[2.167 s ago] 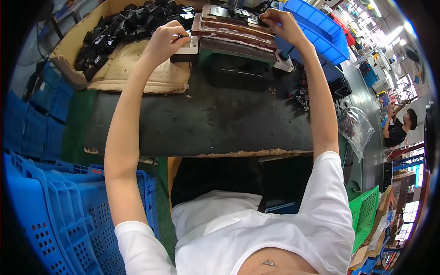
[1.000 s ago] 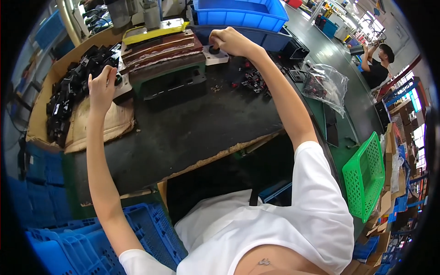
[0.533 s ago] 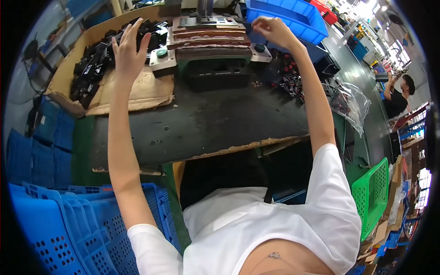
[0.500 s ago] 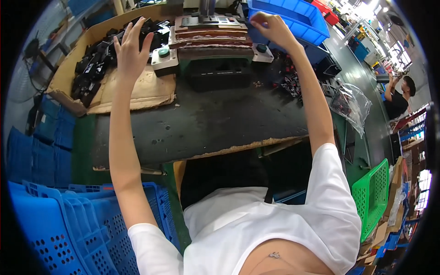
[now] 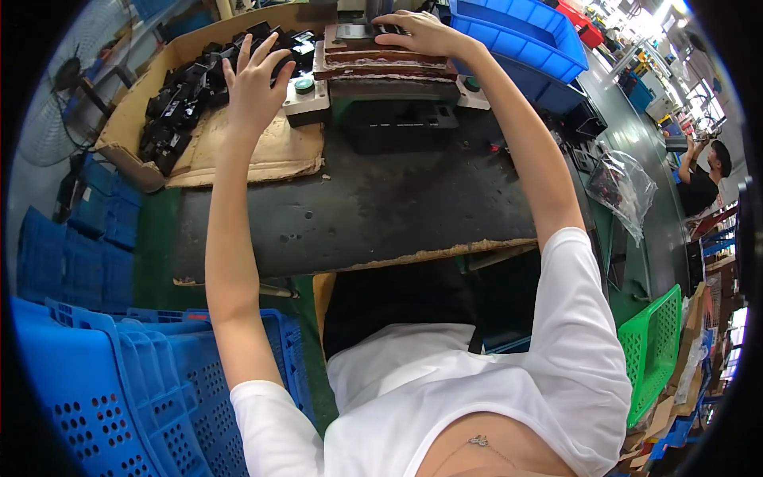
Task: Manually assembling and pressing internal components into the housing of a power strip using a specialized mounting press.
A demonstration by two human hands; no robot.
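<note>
My left hand [image 5: 258, 87] hovers with fingers spread and holds nothing. Beyond and beside it, a heap of black plastic parts [image 5: 179, 111] fills an open cardboard box [image 5: 119, 131]. My right hand [image 5: 425, 36] reaches onto the top of a bench press fixture [image 5: 385, 67] built of stacked brown and metal plates. A small dark part [image 5: 391, 30] shows between its thumb and fingers; much of it is hidden. Green push buttons on pale housings flank the fixture, a left one [image 5: 304, 86] and a right one [image 5: 472, 84].
The dark worktable [image 5: 413, 191] has a worn front edge. A blue bin [image 5: 517, 36] stands at the far right, with a clear plastic bag [image 5: 624, 191] nearer. Blue crates [image 5: 119, 381] are at lower left, a green basket [image 5: 652, 350] at lower right. Another person [image 5: 707, 175] sits far right.
My right hand has moved left from beside the blue bin onto the fixture, fingers closing at a dark part. My left hand stays spread near the box. The view has shifted slightly.
</note>
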